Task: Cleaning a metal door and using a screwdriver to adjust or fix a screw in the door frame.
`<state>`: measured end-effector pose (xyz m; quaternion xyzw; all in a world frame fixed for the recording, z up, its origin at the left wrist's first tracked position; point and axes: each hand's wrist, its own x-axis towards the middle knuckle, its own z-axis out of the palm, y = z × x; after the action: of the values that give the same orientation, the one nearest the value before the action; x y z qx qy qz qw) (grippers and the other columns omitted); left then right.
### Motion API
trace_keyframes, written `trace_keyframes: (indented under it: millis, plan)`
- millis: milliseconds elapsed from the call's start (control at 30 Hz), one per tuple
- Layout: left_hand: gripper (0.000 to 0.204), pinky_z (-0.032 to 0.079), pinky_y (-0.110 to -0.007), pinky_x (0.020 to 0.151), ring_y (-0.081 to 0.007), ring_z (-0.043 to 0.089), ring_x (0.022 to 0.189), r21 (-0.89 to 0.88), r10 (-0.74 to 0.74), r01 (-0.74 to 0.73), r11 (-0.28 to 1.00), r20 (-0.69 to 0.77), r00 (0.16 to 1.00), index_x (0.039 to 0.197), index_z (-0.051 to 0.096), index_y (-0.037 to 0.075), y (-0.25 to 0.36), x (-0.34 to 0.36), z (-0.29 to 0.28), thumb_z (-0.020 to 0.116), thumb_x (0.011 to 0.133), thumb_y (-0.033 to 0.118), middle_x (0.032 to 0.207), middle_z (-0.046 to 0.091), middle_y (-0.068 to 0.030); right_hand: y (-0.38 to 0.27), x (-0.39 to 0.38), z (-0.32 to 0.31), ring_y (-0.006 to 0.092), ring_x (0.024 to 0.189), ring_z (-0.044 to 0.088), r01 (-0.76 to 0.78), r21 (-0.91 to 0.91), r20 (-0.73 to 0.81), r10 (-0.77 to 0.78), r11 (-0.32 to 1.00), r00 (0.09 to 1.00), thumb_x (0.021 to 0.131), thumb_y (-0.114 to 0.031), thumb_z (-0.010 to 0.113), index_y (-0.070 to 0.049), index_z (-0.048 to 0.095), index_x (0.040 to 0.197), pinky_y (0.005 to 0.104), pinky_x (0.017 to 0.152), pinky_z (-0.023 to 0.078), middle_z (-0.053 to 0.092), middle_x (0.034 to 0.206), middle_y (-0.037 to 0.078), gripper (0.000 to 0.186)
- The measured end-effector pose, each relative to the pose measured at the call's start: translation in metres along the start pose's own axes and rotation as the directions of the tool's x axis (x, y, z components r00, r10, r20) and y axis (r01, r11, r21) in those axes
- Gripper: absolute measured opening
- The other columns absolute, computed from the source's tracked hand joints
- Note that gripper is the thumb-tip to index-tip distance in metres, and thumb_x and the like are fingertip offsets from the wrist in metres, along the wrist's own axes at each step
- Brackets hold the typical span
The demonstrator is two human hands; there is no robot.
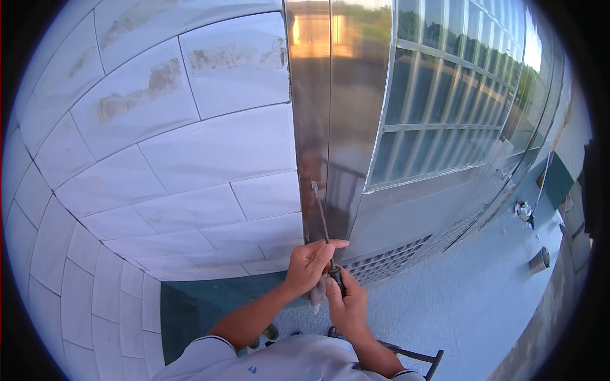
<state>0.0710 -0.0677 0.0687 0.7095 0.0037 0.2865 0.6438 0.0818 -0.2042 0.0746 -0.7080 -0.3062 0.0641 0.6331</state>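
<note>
A long thin screwdriver [323, 219] points up and away from me, close to the shiny metal door frame [309, 114]. Its dark handle [335, 277] sits in my right hand [349, 305], which is closed around it. My left hand [308, 267] pinches the shaft just above the handle, with one finger stretched out to the right. The pale flat tip [314, 186] is in front of the frame's narrow strip; I cannot tell whether it touches. Something greyish [316, 293] shows below my left hand, partly hidden.
White tiled wall [219, 149] with brown smears stands at the left. To the right is a metal door with a barred glass pane [438, 95] and a louvred vent [387, 259]. A bucket [540, 260] stands on the bluish floor [445, 305], and a dark metal leg [435, 365] shows beside me.
</note>
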Motion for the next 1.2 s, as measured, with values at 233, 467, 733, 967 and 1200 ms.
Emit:
trace_keyframes:
  millis: [233,467,733,967,1200]
  plan:
    - [0.033,0.032,-0.021,0.046,-0.0017,0.04,0.051,0.01,0.021,-0.02,1.0,-0.024,1.0,0.109,0.068,0.006,-0.004,-0.006,-0.004,0.048,0.098,0.029,0.055,0.046,0.0062,0.01,-0.006,0.004,0.0126,0.065,0.06,0.04,0.017,0.005,-0.04,0.999,0.999,0.091,-0.017,0.057,-0.002,0.057,0.116,0.0283,0.06,0.048,0.063,0.076,0.011,0.029]
    - [0.034,0.037,-0.021,0.052,-0.0031,0.044,0.057,-0.017,-0.028,0.028,0.999,-0.016,0.999,0.108,0.067,0.002,-0.009,-0.008,0.004,0.048,0.098,0.028,0.063,0.05,0.0035,0.009,-0.007,0.001,0.0075,0.069,0.053,-0.003,0.072,-0.015,0.004,0.997,1.0,0.088,-0.009,0.057,0.0,0.059,0.112,0.0239,0.062,0.044,0.06,0.075,0.003,0.025]
    - [0.033,0.033,-0.02,0.049,-0.0016,0.038,0.053,-0.046,-0.032,0.03,0.999,-0.046,0.998,0.109,0.068,0.006,-0.023,-0.007,0.001,0.05,0.097,0.031,0.058,0.045,0.0061,0.028,0.0,0.004,0.0199,0.082,0.062,0.086,0.005,0.003,-0.086,0.996,0.996,0.091,-0.016,0.052,-0.002,0.057,0.115,0.0294,0.072,0.048,0.064,0.092,0.013,0.028]
    - [0.018,0.039,-0.025,0.061,-0.0098,0.051,0.069,-0.02,0.204,-0.217,0.976,-0.259,0.944,0.099,0.065,-0.001,0.015,-0.002,0.003,0.052,0.091,0.008,0.078,0.056,-0.005,-0.006,0.015,0.005,0.0097,0.064,0.053,0.165,0.438,-0.119,-0.125,0.884,0.985,0.093,-0.019,0.051,-0.001,0.059,0.109,0.0255,0.059,0.046,0.057,0.073,0.002,0.025]
    - [0.052,0.04,-0.035,0.079,-0.0282,0.044,0.101,0.834,0.934,-0.548,0.069,0.138,0.328,0.11,0.063,0.009,0.114,0.093,0.01,0.056,0.063,-0.011,0.108,0.038,-0.013,0.03,-0.001,0.007,0.0055,0.045,0.033,0.062,0.744,-0.152,0.078,0.665,0.985,0.097,-0.017,0.044,-0.004,0.052,0.112,0.0222,0.041,0.029,0.038,0.058,-0.004,0.022]
